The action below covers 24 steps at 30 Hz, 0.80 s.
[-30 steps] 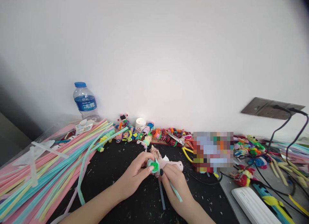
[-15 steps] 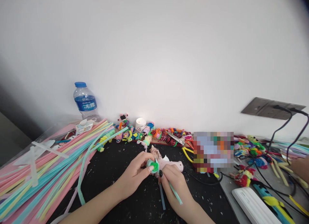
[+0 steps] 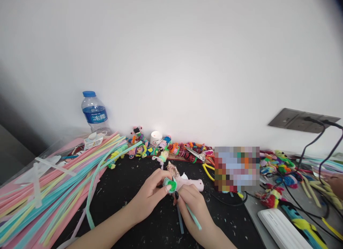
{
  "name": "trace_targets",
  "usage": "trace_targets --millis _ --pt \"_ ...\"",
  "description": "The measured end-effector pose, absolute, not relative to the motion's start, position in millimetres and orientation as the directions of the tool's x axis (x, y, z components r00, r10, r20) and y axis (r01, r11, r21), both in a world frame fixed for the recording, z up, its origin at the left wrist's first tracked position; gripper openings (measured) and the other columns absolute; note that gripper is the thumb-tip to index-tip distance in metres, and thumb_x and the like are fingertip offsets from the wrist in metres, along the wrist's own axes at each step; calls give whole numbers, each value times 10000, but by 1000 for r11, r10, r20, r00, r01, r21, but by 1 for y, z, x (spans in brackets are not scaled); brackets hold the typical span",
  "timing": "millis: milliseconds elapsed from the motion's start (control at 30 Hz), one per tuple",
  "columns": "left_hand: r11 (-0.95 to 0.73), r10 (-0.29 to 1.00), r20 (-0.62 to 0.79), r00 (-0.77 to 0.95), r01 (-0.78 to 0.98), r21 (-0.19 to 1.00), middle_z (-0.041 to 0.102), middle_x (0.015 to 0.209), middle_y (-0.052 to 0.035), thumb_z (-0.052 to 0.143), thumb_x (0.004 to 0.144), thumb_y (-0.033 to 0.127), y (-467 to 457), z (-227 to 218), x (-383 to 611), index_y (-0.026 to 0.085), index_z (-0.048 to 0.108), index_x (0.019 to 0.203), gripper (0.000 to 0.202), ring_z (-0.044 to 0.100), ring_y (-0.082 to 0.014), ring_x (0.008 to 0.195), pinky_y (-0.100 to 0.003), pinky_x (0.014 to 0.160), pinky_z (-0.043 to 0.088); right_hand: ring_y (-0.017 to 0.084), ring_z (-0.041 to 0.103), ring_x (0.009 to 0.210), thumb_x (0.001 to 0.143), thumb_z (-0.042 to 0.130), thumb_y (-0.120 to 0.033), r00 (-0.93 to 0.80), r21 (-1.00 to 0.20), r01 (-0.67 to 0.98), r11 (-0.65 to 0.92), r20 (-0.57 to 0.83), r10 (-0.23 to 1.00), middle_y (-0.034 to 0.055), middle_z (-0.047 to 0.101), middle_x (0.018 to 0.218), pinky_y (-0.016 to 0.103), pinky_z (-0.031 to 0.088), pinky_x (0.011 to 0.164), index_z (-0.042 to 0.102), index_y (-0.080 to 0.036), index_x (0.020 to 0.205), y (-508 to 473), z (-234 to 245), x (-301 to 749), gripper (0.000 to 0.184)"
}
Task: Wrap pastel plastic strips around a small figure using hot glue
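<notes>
Low in the middle of the black mat (image 3: 128, 191), my left hand (image 3: 149, 199) pinches a small green coiled roll (image 3: 170, 185) between thumb and fingers. My right hand (image 3: 193, 206) is closed round a teal pipe-cleaner strand (image 3: 195, 217) that runs from the coil back under the palm. Both hands meet at the coil. Just behind them lies a pink hot glue gun (image 3: 189, 182). A grey-blue strand (image 3: 180, 220) lies on the mat between my wrists.
A big fan of pastel pipe cleaners (image 3: 53, 184) covers the left. A water bottle (image 3: 94, 113) stands by the wall. Small coloured figures (image 3: 171, 149), scissors (image 3: 195, 154), a white jar (image 3: 156, 137), cables (image 3: 308, 159), a white box (image 3: 281, 229) and another person's hand (image 3: 336, 184) are about.
My right hand has crept slightly left toward the coil. The other person's hand at the far right edge came into view and has shifted a little.
</notes>
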<state>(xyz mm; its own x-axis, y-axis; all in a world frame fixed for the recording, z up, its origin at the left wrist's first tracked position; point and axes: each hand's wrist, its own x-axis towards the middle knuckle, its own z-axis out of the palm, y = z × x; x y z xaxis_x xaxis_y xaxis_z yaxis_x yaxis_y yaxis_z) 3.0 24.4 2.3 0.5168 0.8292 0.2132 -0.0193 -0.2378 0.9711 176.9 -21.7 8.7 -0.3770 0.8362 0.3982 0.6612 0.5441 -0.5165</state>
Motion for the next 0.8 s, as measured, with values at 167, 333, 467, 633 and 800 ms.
trace_targets --millis 167,333,467,633,800 --pt "-234 826 209 523 -19 972 439 881 0 448 871 237 24 2 3 232 530 955 117 478 -153 808 -275 737 423 154 453 641 903 328 -110 -384 -511 653 559 413 826 24 517 696 272 327 603 454 -177 717 -22 11 174 234" --pt "-263 823 216 525 15 965 434 879 -1 445 866 217 24 3 3 231 537 947 123 472 -150 795 -254 711 429 148 453 629 895 339 -95 -387 -501 644 578 437 811 17 515 687 269 321 600 464 -176 731 -22 11 172 221" --pt "-285 827 216 520 56 957 432 870 1 446 860 201 23 5 3 235 541 940 129 468 -149 786 -243 696 426 147 452 635 889 347 -91 -389 -500 644 579 437 811 16 513 693 266 325 603 465 -178 740 -22 9 174 209" --pt "-291 843 205 497 102 951 427 862 5 451 854 190 23 8 4 242 550 944 144 461 -141 758 -231 683 421 149 453 643 891 357 -111 -360 -498 690 525 393 846 14 511 703 272 319 610 451 -182 725 -21 7 175 204" --pt "-291 864 222 451 87 953 418 849 5 448 860 215 23 10 4 238 551 933 128 453 -143 764 -228 694 431 149 448 624 877 370 -119 -317 -480 720 500 414 854 7 492 679 270 300 584 435 -187 707 -22 9 175 194"
